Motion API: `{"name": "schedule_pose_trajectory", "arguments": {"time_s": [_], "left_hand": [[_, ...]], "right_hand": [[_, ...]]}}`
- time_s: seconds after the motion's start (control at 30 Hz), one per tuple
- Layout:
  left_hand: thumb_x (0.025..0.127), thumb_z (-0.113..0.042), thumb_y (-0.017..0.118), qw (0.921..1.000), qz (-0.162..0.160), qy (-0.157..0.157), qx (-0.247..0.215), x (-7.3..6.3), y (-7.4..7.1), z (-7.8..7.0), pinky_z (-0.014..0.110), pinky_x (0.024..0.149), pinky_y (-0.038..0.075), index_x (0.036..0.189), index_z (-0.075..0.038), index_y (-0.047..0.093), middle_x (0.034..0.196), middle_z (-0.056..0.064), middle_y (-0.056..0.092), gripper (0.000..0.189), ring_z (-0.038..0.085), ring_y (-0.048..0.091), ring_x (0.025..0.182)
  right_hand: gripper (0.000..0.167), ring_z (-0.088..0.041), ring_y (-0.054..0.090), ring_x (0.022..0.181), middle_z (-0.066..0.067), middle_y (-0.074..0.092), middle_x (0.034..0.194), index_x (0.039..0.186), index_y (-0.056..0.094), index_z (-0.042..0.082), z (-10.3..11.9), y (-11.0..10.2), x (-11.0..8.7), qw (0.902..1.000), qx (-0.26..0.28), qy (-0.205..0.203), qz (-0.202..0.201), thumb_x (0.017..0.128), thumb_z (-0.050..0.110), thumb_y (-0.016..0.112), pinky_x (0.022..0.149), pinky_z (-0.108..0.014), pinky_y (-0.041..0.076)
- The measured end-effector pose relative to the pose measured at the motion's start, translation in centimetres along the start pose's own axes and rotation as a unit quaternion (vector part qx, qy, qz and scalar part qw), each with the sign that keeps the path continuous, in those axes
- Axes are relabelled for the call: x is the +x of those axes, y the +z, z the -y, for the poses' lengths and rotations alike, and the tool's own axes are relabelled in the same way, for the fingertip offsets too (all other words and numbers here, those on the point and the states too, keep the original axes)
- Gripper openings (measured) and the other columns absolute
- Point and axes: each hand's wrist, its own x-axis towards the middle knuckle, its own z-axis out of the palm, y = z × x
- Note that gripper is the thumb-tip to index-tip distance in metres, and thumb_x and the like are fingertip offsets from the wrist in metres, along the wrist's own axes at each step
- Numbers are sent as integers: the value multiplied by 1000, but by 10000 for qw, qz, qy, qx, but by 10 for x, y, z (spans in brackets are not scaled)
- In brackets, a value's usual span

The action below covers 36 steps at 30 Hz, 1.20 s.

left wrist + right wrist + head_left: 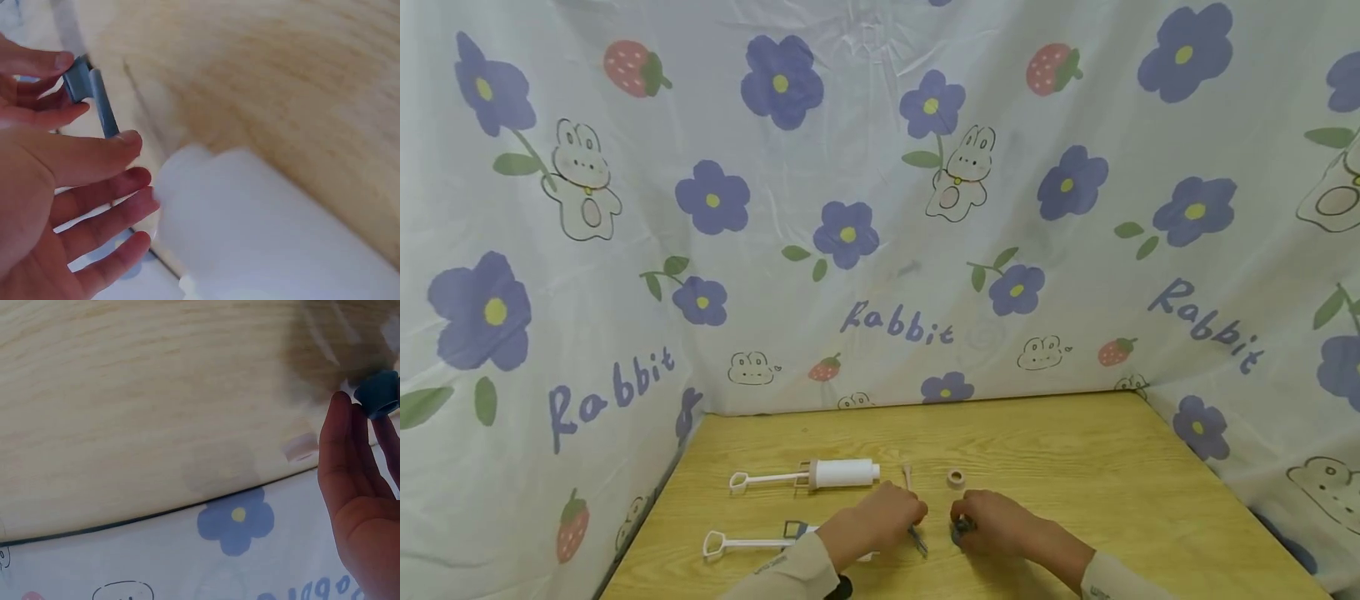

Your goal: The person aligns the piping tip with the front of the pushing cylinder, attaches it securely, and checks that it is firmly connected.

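My left hand (887,517) pinches a slim blue-grey stick-like piece (105,106) between thumb and fingers. Facing it, my right hand (996,521) holds a short blue-grey ring-shaped cap (378,394) in its fingertips. The two pieces are close together in the left wrist view; whether they touch is unclear. Under my left forearm lies a white syringe-like tube (262,225) with a blue-grey collar (793,529) and a white loop-handled plunger (745,543); the hand and sleeve hide part of it.
Behind it lies a similar white tube (844,473) with a beige collar and loop-handled plunger (767,479). A small beige stick (907,475) and a beige ring (956,478) lie beyond my hands. A patterned cloth (880,250) hangs around the wooden table (1075,450).
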Motion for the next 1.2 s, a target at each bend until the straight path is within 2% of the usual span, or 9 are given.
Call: {"name": "schedule_pose_trajectory", "arguments": {"time_s": [0.07,0.17,0.27,0.37,0.53,0.67,0.83,0.97,1.2], "left_hand": [[94,-17,75,9996,-193,-108,-183,-1,-4,6,23,65,48,90,-25,70,81,-11,68,10,4,58,66],[94,-18,73,9946,-711,-298,-698,-6,-15,21,24,64,50,91,-23,71,81,-9,70,6,4,60,66],[97,-14,69,9803,-1435,-506,-1259,-13,-29,36,25,66,53,95,-17,72,86,-4,72,5,7,64,71],[97,-10,67,9580,-2264,-778,-1575,-21,-46,48,28,66,53,97,-12,73,90,0,73,6,12,66,74],[98,-12,69,9078,-3443,-1189,-2078,-33,-69,59,25,62,49,106,-9,75,92,2,72,11,10,59,70],[95,-11,74,8709,-3936,-1264,-2658,-40,-75,62,23,62,48,114,-6,76,94,3,72,20,6,56,68],[91,-10,78,8403,-4295,-1377,-3007,-41,-75,61,22,59,46,106,-7,73,91,5,75,16,5,56,65],[90,-11,79,8302,-4474,-1381,-3027,-39,-75,61,24,62,48,100,-9,74,89,5,76,12,5,57,64],[90,-9,79,8259,-4579,-1357,-2998,-39,-77,60,25,63,50,100,-6,74,89,6,77,12,6,59,63]], "right_hand": [[24,-11,64,84,-2,69,100,113,72,6,2,-6,2,9998,195,-17,-104,92,17,77,72,-25,53],[26,-13,66,86,-5,71,105,118,71,3,3,-19,7,9976,541,-27,-441,96,17,73,71,-26,54],[31,-15,67,91,-6,71,110,125,68,2,5,-34,13,9909,990,30,-910,101,21,68,73,-26,54],[35,-19,71,96,-7,71,115,132,64,4,12,-49,17,9794,1395,48,-1459,104,25,63,76,-25,56],[39,-20,73,98,-13,71,123,140,59,6,24,-73,21,9534,1954,-144,-2294,106,25,59,83,-32,60],[39,-26,74,98,-20,67,130,143,57,5,25,-82,23,9289,2500,-384,-2705,107,21,58,85,-37,61],[41,-24,74,93,-25,64,130,145,55,3,20,-78,22,9074,2979,-424,-2935,107,16,58,82,-36,62],[41,-15,73,89,-26,64,130,145,55,1,19,-74,21,8987,3152,-441,-3019,106,14,58,80,-34,62],[42,-21,73,89,-28,63,128,144,54,-4,21,-69,24,8945,3267,-541,-3004,105,12,59,78,-36,62]]}}
